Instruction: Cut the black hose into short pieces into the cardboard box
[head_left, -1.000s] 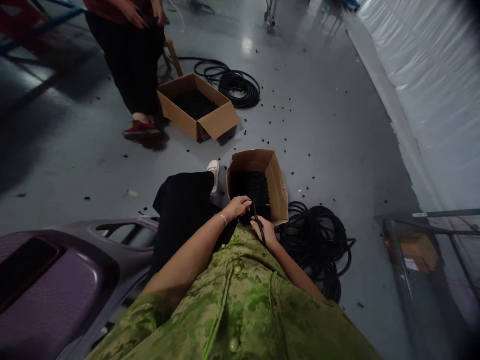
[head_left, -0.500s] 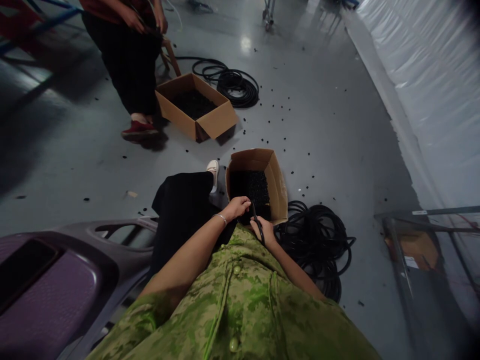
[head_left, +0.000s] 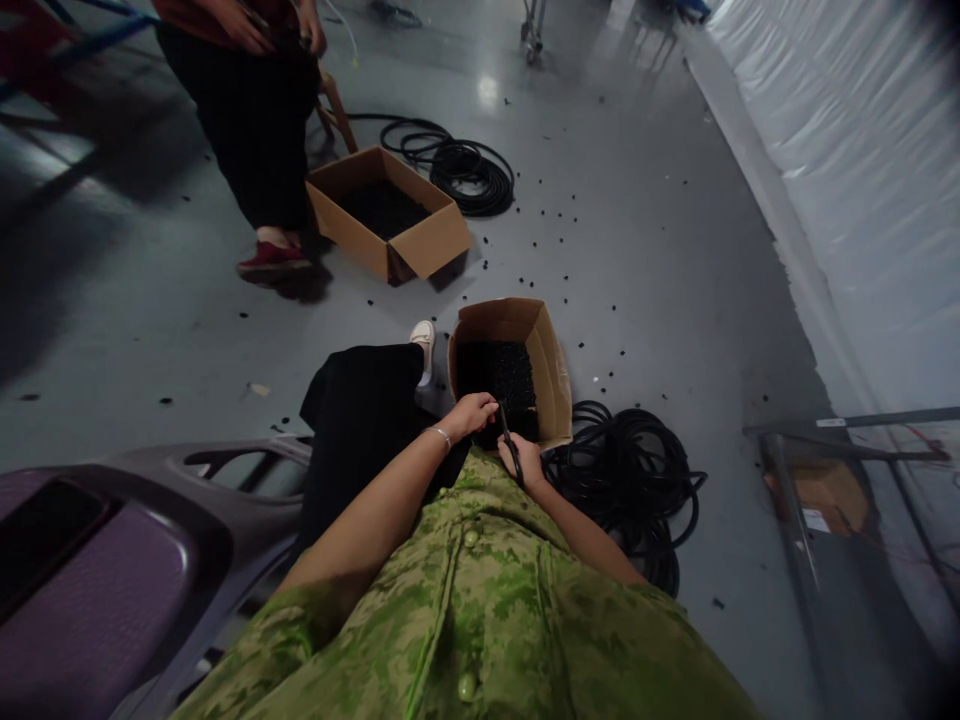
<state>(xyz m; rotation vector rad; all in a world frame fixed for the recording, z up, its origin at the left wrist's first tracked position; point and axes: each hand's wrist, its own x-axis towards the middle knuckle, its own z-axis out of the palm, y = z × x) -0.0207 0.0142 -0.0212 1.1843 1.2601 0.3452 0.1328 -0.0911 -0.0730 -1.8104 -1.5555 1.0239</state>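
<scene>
A length of black hose (head_left: 509, 440) runs between my two hands, above the near side of an open cardboard box (head_left: 555, 385). At its upper end my left hand (head_left: 472, 411) is closed, fingertips pinched together on the hose. Lower down, close to my shirt, my right hand (head_left: 528, 462) is wrapped round the same hose. Small black pieces (head_left: 499, 372) fill the bottom of the box; single ones cannot be told apart. Beside the box on the right lies a tangled pile of black hose (head_left: 637, 470).
Another person (head_left: 240, 120) works beyond a second cardboard box (head_left: 431, 240) of black pieces. A hose coil (head_left: 480, 185) lies behind it. Black bits dot the floor. A purple seat (head_left: 112, 570) carrying a phone (head_left: 52, 535) stands left; a metal frame (head_left: 855, 420) stands right.
The view has shifted slightly. My hands keep almost the same hold on the hose over the box. The other person's hands have moved a little.
</scene>
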